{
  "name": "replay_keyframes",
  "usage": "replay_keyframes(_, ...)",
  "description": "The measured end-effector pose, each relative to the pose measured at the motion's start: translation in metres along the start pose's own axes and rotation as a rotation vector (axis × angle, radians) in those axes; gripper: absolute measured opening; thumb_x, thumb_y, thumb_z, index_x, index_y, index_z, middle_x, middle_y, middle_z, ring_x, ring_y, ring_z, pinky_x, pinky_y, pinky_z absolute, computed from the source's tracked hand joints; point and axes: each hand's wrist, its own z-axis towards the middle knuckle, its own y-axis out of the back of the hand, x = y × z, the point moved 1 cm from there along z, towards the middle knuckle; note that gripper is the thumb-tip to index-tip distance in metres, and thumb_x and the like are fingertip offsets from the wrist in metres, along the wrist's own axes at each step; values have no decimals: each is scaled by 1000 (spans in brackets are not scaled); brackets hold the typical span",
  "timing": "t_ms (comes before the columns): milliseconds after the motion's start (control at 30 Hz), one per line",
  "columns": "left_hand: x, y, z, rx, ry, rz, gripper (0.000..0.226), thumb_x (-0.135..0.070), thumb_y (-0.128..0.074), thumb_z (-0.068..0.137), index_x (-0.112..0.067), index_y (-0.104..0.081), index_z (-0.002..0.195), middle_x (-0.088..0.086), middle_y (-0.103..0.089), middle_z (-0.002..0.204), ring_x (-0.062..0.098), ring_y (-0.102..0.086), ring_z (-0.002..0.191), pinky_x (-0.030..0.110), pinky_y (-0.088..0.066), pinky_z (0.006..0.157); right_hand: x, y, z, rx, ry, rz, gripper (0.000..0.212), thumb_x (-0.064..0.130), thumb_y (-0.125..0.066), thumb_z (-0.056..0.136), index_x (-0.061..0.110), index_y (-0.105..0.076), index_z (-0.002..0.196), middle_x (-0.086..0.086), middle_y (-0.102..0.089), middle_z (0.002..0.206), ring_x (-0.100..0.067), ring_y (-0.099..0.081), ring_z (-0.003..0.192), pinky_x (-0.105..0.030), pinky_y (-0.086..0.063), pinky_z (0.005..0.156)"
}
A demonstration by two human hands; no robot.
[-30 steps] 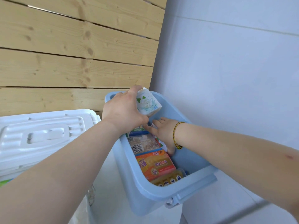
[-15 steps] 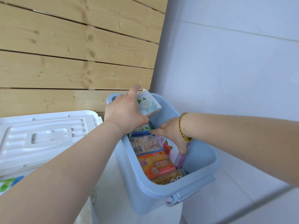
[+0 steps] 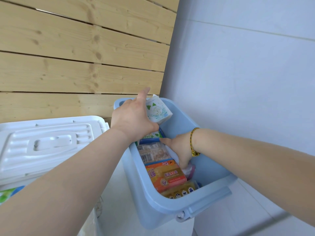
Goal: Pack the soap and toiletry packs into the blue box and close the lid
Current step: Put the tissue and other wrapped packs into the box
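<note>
Head view, nearest first: two bare forearms reach forward from the bottom corners toward the blue box [image 3: 170,212], which stands open with its rim latch facing the camera. Inside along the left wall lies a row of packs: a yellow pack [image 3: 180,190] closest, then an orange soap pack [image 3: 166,175], then a clear wrapped pack with a barcode [image 3: 153,153], and a blue and green pack [image 3: 151,137] farthest back. The right hand [image 3: 180,150], a beaded bracelet [image 3: 193,142] at its wrist, is down inside the box beside the row, fingers curled on a white and pink pack [image 3: 188,170] (mostly hidden under the hand). Above the far end of the box, the left hand [image 3: 133,119] grips a white pack printed with a flower [image 3: 158,110], held tilted over the rim. To the left, a white lid [image 3: 47,143] lies flat. Behind stand a wooden slat wall [image 3: 81,53] and a pale wall [image 3: 247,74].
</note>
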Motion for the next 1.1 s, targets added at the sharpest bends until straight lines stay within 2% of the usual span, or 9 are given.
replay_keyframes(133,-1,-1,0,-2,8,9,98,-32,-69,67,-29,-9,144,-1,-55,129,22,-49,117,29,-34,75,0,8,10,-141,-26,102,67,6,-46,90,2,-11,146,-10,-59,94,-23,-57,76,-29,-44,59)
replay_keyframes(233,0,-3,0,-13,16,20,99,-32,-69,67,-29,-9,144,0,-56,128,22,-49,117,30,-35,76,-1,3,13,-136,-40,158,69,0,-40,90,4,-4,149,-19,-58,123,-26,-56,84,-32,-44,59)
replay_keyframes(367,-1,-2,1,-16,21,24,97,-31,-69,68,-28,-9,145,-1,-55,129,23,-50,116,30,-34,74,-2,7,12,-133,-38,230,66,0,-40,91,3,-7,148,-20,-57,125,-24,-53,73,-22,-29,45)
replay_keyframes(500,-1,-2,0,-14,19,20,96,-31,-69,69,-27,-10,144,-1,-55,129,23,-49,117,30,-34,74,4,-1,11,-97,-37,264,60,-1,-37,92,3,-11,147,-7,-48,69,-17,-41,54,-21,-28,42)
replay_keyframes(600,-2,-1,-1,-13,12,1,95,-32,-69,69,-27,-11,144,-1,-54,129,23,-50,117,32,-39,76,-4,7,-10,-245,-37,486,42,0,-36,93,-2,-40,135,-18,-62,101,-29,-60,90,-36,-51,76)
replay_keyframes(667,-4,1,-4,-10,7,-2,94,-32,-69,70,-27,-12,144,-1,-54,130,23,-50,117,33,-42,78,-14,15,-29,-450,-36,783,34,6,-40,94,-5,-52,124,-20,-60,125,-31,-55,117,-37,-45,99)
replay_keyframes(800,-6,5,-6,-20,36,-135,90,-34,-68,70,-30,-15,143,-4,-53,131,21,-52,118,31,-42,84,-5,22,-52,-439,175,1661,46,30,-43,95,2,-45,132,-20,-52,134,-28,-54,121,-33,-46,91)
replay_keyframes(967,-10,10,-16,-37,32,-342,91,-30,-73,70,-31,-18,142,-6,-52,131,19,-52,117,26,-39,81,13,32,-31,-742,13,1999,47,16,-59,89,-5,-41,127,-26,-59,122,-33,-64,99,-37,-54,76)
replay_keyframes(1100,-10,13,-22,58,-15,-520,96,-17,-75,72,-29,-14,145,-10,-47,121,10,-49,106,25,-42,91,4,33,-31,-794,43,2021,77,12,-64,85,21,-17,144,-12,-49,133,-31,-64,97,-35,-57,62)
